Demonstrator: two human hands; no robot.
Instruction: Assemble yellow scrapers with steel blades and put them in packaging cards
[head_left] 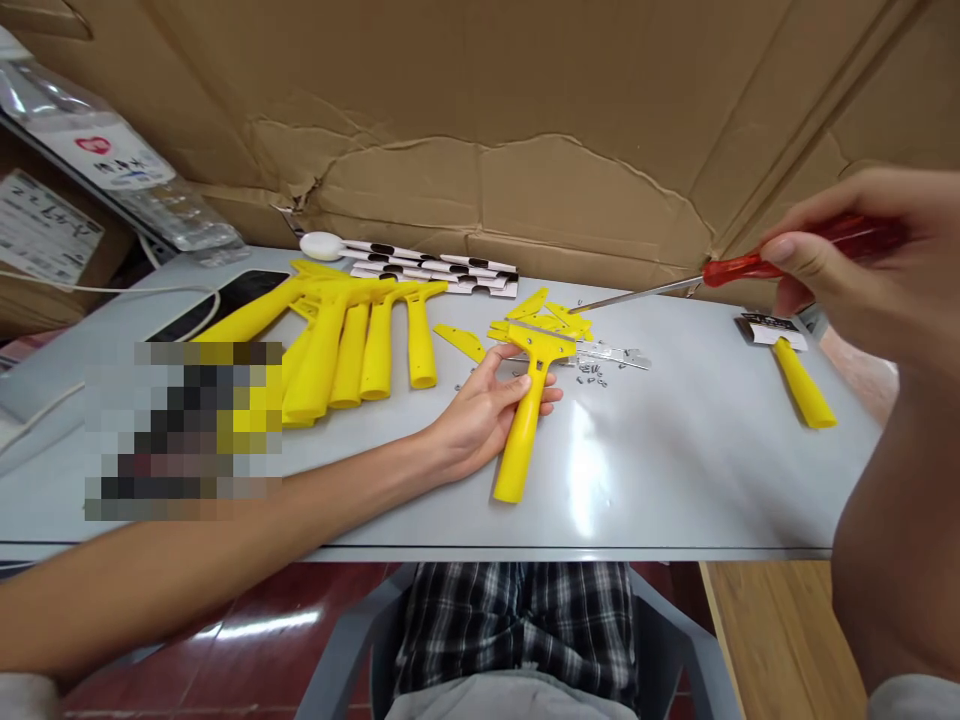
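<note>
My left hand (476,420) is closed around a yellow scraper (517,440), its wide head pointing away from me and its hollow handle end towards me. My right hand (862,295), raised at the right, grips the red handle of a screwdriver (739,268). The screwdriver's shaft slants left, and its tip shows near some flat yellow pieces (459,342) beyond the scraper head. Small screws (592,378) and slotted metal strips (626,357) lie just right of the scraper head. Several yellow scraper handles (377,350) lie in a group to the left.
Another yellow scraper (802,385) with a black-and-white blade cover lies at the right. Printed card sleeves (457,275) and a white spoon (321,246) lie at the back, before a cardboard wall (480,100). A plastic bottle (120,150) leans at the left. A blurred patch hides part of the left side.
</note>
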